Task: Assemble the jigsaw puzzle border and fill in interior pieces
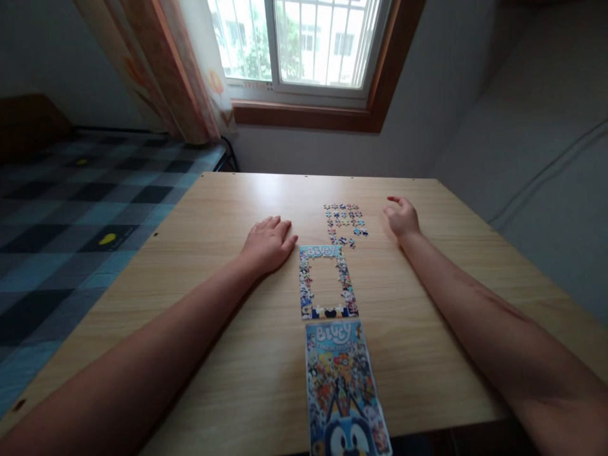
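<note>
My left hand (269,244) lies flat on the table with its fingers spread, just left of the puzzle frame. Over on the right, my right hand (403,217) rests on the wood, fingers loosely curled, with a gap between the stretched forefinger and the thumb; nothing shows in it. Between the hands are loose jigsaw pieces (344,220) laid out in rough rows. Nearer to me sits a joined jigsaw border (350,297) headed "BLUEY", its middle showing bare wood. A "BLUEY" picture box (339,386) with a blue cartoon dog stands closest, below the border.
The light wooden table (247,380) has its far edge near the wall under a barred window (327,44). On the left are a bed with a checked cover (114,196) and an orange curtain (161,69). A cable (546,174) runs along the right wall.
</note>
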### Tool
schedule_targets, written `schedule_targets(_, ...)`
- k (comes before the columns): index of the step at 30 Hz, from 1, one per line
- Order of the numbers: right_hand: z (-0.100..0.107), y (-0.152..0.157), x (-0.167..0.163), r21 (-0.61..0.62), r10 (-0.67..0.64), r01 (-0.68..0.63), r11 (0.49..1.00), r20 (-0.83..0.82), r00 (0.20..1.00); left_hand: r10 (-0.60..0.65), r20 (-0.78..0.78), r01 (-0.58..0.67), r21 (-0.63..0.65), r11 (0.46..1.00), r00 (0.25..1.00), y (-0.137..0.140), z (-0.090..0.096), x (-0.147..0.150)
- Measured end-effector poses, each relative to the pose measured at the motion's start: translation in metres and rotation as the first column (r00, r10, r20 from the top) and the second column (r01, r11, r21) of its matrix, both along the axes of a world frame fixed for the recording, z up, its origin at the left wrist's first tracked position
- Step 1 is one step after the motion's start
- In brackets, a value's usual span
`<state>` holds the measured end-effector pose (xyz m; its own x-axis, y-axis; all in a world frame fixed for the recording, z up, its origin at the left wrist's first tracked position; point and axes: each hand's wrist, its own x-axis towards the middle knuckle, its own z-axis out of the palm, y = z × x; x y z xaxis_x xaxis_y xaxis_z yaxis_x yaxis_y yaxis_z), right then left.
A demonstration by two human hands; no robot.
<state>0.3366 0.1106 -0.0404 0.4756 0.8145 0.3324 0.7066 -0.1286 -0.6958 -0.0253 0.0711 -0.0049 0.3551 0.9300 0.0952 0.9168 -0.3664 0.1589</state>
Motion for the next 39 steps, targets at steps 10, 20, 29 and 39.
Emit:
schedule_targets(10, -0.001, -0.010, -0.013, -0.246, 0.043, 0.008, 0.969, 0.203, 0.978, 0.093, -0.093, -0.098, -0.053, 0.994, 0.991, 0.001, -0.002, 0.000)
schedule_targets(20, 0.000, -0.008, -0.013, -0.381, 0.114, -0.004, 0.925, 0.266, 0.957, 0.187, -0.128, -0.196, -0.065, 0.978, 0.974, 0.016, 0.000, -0.018)
schedule_targets(29, -0.004, 0.008, -0.013, -0.446, 0.182, -0.041, 0.894, 0.279, 0.943, 0.257, -0.151, -0.267, -0.048, 0.962, 0.954, 0.045, 0.003, -0.028)
schedule_targets(39, 0.001, 0.029, -0.006, -0.425, 0.209, -0.074, 0.902, 0.280, 0.937, 0.324, -0.164, -0.334, -0.036, 0.942, 0.932, 0.075, 0.002, -0.040)
